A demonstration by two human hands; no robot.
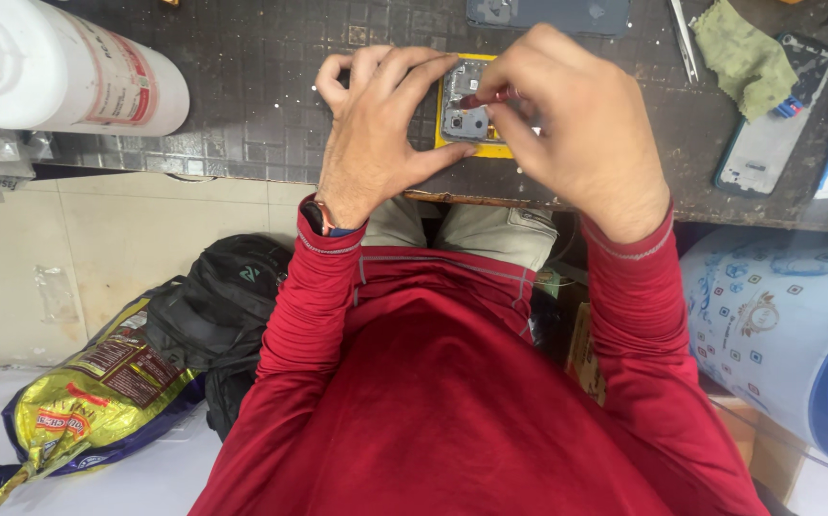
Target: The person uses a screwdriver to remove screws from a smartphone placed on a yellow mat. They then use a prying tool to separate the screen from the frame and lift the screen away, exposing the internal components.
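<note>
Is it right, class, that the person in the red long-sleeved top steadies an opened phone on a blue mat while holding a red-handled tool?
Not quite. The head view shows the mat under the opened phone is yellow, not blue. The left hand steadies it while the right hand holds the red-handled tool.

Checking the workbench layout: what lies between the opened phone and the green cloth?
In the head view, the right hand and metal tweezers lie between opened phone and green cloth.
</note>
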